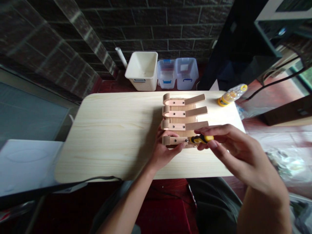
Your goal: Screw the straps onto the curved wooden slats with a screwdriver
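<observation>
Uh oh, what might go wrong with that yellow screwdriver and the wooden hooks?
The screwdriver in the right hand might slip off the screw and poke the left thumb close by. The nearest wooden hook could twist if the left hand around it loosens. The clear container stands near the edge of the table, so a bump might knock it off.

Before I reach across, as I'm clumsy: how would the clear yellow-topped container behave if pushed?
The clear container might tip, looking tall for its yellow base. Its rounded sides suggest it could roll once down. Its see-through walls look plastic, so probably stiff.
</observation>
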`<state>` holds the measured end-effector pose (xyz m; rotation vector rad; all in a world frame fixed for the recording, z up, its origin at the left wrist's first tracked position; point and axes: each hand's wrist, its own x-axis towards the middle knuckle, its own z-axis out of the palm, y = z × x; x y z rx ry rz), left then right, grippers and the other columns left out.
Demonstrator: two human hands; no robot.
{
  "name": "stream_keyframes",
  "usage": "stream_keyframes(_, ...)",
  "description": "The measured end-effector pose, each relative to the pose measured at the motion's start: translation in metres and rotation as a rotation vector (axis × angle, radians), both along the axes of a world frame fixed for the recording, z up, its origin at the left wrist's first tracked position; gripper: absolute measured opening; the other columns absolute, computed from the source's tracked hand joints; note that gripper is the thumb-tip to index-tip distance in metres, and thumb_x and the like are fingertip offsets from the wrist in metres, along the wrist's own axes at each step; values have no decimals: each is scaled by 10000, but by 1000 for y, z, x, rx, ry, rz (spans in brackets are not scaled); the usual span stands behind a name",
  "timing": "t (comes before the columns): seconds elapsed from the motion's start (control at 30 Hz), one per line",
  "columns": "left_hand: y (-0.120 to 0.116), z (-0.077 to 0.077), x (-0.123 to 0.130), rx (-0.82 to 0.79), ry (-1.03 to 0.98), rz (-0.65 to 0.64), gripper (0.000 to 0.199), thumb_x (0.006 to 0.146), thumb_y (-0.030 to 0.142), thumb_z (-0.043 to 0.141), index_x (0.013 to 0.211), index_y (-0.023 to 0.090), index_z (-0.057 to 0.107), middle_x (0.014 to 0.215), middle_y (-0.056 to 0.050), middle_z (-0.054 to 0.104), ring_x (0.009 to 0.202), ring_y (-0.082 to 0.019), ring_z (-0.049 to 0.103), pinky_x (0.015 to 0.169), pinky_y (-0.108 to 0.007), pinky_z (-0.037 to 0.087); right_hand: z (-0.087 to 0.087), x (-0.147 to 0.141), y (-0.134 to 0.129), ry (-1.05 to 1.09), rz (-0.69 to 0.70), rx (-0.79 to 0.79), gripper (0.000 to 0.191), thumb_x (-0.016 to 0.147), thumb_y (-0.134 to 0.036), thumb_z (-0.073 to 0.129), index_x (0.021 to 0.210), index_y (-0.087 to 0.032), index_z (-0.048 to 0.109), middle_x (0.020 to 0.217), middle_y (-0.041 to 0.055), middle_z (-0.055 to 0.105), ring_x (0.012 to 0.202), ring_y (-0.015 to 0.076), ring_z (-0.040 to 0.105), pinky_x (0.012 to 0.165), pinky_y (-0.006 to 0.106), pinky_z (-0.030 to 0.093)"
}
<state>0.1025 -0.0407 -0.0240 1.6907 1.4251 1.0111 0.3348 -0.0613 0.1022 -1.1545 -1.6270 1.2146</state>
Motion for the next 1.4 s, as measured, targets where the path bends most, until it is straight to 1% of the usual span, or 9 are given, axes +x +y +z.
stream_keyframes(0.13,0,0,0,-26,-13,-6,291,851,446,874,1017,263,720,1023,-43,756,864,-213,704,945,-420,604,-6,3,1,98,-12,-36,242,1035,-225,740,1256,-320,714,1318,52,733,985,178,795,895,297,668)
stream_keyframes(0.27,1,1,0,2,4,-1,291,846,451,877,994,255,720,1062,-55,758,908,-223,705,981,-433,596,-9,2,3,144,-15,-42,214,1028,-209,748,1208,-317,705,1277,35,721,959,166,796,872,282,664)
stream_keyframes(0.37,1,0,0,6,-6,2,294,854,461,866,994,249,717,1074,-60,754,913,-227,704,995,-449,590,-6,-2,3,118,-4,-12,237,1038,-204,731,1242,-324,708,1256,36,718,970,162,780,891,280,656)
stream_keyframes(0.6,1,-1,-1,8,1,-13,299,865,489,847,994,255,714,1044,-49,754,893,-222,693,996,-443,586,2,-2,4,55,44,13,217,1069,-216,678,1250,-306,758,1339,67,733,1004,173,771,907,283,661)
stream_keyframes(0.83,1,-1,0,31,-11,7,309,842,479,868,989,245,730,1080,-70,735,902,-231,709,951,-442,598,-5,2,4,179,40,-49,249,1019,-178,751,1231,-307,729,1276,51,716,997,169,797,926,278,671)
stream_keyframes(0.93,1,-3,0,17,-34,5,311,841,477,871,991,242,733,1031,-63,740,888,-225,714,936,-429,607,-7,1,5,208,47,-47,232,1016,-163,751,1200,-302,726,1269,46,709,987,163,792,928,287,671)
stream_keyframes(1.07,2,-5,0,3,-63,-6,314,834,469,884,993,243,735,942,-51,742,947,-245,734,913,-406,619,-5,-2,4,207,36,-13,236,1034,-167,727,1226,-304,728,1287,49,722,939,148,783,912,286,671)
stream_keyframes(1.23,2,-3,0,-3,-65,-20,308,850,467,871,999,239,727,974,-61,749,952,-244,732,932,-415,615,-2,-2,5,138,65,11,206,1069,-191,676,1215,-311,758,1190,51,764,984,175,785,932,310,674)
stream_keyframes(1.4,1,0,0,18,-23,-8,305,854,473,863,998,243,724,996,-59,735,890,-223,707,954,-429,605,-6,-1,6,204,63,-30,241,1039,-156,714,1224,-309,739,1273,54,727,949,167,792,897,314,680)
